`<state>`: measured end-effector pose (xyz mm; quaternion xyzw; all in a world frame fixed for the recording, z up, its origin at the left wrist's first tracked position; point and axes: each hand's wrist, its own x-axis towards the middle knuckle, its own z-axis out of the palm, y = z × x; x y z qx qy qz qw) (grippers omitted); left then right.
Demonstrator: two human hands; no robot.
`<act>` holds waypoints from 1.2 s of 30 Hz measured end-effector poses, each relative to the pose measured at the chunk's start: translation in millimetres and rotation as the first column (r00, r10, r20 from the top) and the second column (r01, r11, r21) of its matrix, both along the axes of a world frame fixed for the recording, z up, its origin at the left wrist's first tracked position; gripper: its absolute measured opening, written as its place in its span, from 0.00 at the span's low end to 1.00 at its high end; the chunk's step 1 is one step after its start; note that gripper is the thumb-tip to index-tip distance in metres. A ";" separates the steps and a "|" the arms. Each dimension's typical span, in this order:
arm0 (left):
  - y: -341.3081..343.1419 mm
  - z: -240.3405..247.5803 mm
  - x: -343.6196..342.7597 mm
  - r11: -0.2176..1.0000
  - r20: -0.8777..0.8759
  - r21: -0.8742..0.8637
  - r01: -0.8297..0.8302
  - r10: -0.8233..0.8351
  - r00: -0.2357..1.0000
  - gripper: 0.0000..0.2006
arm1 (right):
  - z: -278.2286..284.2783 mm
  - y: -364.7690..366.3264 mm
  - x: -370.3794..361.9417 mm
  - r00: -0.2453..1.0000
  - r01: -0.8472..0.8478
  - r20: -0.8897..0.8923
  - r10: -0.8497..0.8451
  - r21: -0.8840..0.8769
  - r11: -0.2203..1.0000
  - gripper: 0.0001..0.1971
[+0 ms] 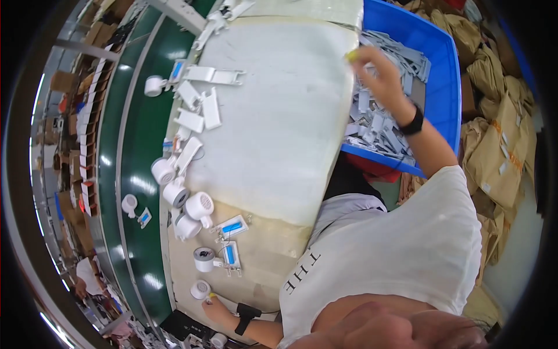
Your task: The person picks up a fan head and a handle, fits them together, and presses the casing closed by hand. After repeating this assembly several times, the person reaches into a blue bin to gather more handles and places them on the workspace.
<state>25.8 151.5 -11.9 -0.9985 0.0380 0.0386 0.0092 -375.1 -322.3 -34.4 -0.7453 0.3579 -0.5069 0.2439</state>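
Observation:
My left hand (220,312) is at the lower left, closed at the near end of the table, with yellow at a fingertip. Its fingers hold a white round-headed part with a grille (200,289); their grip is partly hidden. My right hand (376,75) is raised over the table's right edge, beside the blue bin (444,75). Its fingers are bent but apart, one tip yellow, and nothing shows between them. Grey-white flat plastic pieces (378,125) fill the bin. Near my left hand lie another round-headed part (204,259) and small white housings with blue cells (231,256).
More round white heads (199,205) and white plastic shells (211,109) line the table's left side. Beyond runs a green conveyor (142,174) carrying a few parts. Brown sacks (494,151) stand right of the bin. A pale mat (273,116) covers the table.

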 end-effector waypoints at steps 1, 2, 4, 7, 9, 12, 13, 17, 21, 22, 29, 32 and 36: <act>-14.9 11.2 -8.9 1.000 -0.006 0.009 0.020 -0.020 1.000 0.24 | -20.3 -24.7 -37.6 0.983 0.178 -0.062 -0.171 0.127 0.976 0.09; -33.4 21.2 -17.4 0.987 0.184 0.101 0.122 -0.139 0.973 0.24 | -50.5 -49.2 -76.2 0.958 0.287 -0.077 -0.277 0.237 0.928 0.11; -70.3 36.1 -27.5 0.908 0.388 0.060 0.414 -0.403 0.829 0.23 | -119.6 -80.8 -145.0 0.876 0.479 -0.174 -0.450 0.429 0.766 0.17; -176.9 48.5 -86.9 0.580 0.144 -0.584 0.568 -0.615 0.776 0.19 | -206.5 -105.3 -212.6 0.709 0.705 -0.415 -0.570 0.384 0.597 0.26; -248.2 44.7 -150.2 0.382 -0.131 -0.736 0.559 -0.891 0.435 0.21 | -219.2 -126.1 -226.9 0.576 0.805 -0.543 -0.612 0.245 0.540 0.30; -353.3 10.1 -252.4 0.271 -0.347 -0.925 0.266 -0.889 -0.300 0.24 | -227.8 -169.3 -271.2 0.597 0.780 -0.579 -0.556 0.254 0.572 0.33; -377.1 -11.5 -282.0 0.366 -0.423 -0.904 0.219 -0.839 -0.343 0.25 | -223.6 -184.3 -266.8 0.614 0.765 -0.565 -0.550 0.254 0.593 0.33; -488.3 -79.8 -375.0 0.782 -0.757 -0.623 0.031 -0.592 -0.276 0.34 | -194.6 -226.0 -260.3 0.705 0.659 -0.683 -0.194 0.528 0.535 0.33; -537.6 -210.2 -380.4 0.615 -0.602 -0.785 -0.076 -0.728 0.328 0.37 | -207.7 -255.5 -222.7 0.802 0.563 -0.559 -0.213 0.588 0.581 0.34; -534.3 -213.4 -384.1 0.528 -0.449 -0.849 -0.009 -0.713 0.538 0.38 | -209.6 -253.9 -226.2 0.839 0.515 -0.516 -0.172 0.651 0.558 0.35; -544.6 -299.8 -364.6 0.484 -0.437 -0.874 -0.033 -0.755 0.489 0.35 | -224.1 -205.2 -172.7 0.826 0.449 -0.556 0.098 0.752 0.483 0.56; -541.4 -298.1 -377.4 0.609 -0.564 -0.790 -0.074 -0.673 0.478 0.31 | -222.2 -165.4 -172.4 0.787 0.518 -0.613 0.067 0.717 0.466 0.54; -539.0 -289.6 -369.8 0.628 -0.621 -0.774 -0.080 -0.730 0.285 0.32 | -214.4 -130.9 -150.3 0.803 0.414 -0.577 0.150 0.720 0.557 0.48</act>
